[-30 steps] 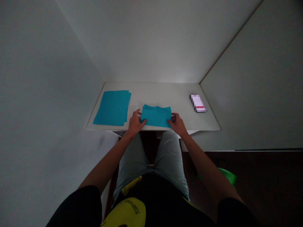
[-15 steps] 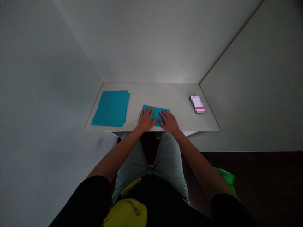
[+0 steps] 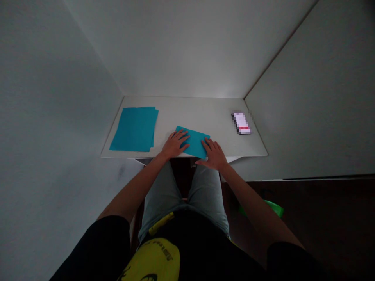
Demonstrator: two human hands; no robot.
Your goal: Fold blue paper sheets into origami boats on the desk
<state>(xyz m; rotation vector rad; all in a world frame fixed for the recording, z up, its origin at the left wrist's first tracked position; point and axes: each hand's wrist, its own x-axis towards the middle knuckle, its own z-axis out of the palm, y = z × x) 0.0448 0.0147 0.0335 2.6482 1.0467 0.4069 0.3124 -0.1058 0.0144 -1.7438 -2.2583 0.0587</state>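
Observation:
A small turquoise sheet of paper (image 3: 195,143), which looks folded, lies slanted at the front edge of the white table (image 3: 193,111). My left hand (image 3: 174,145) rests on its left end, fingers spread and pointing right. On its right end is my right hand (image 3: 215,155), fingers apart, with the thumb stretched out below the near corner of the paper. That corner reaches the table edge. Larger turquoise sheets (image 3: 134,128) lie in a slightly uneven stack left of my left hand.
A phone (image 3: 241,123) with a blurred screen lies on the right side of the table. Walls close in the table at the back, the left (image 3: 58,117) and the right (image 3: 316,105). A green container (image 3: 275,208) stands on the dark floor at right.
My hands have moved apart, left hand leftward and right hand slightly right and nearer me. The small sheet is tilted more, its right end closer to me, and more of it shows.

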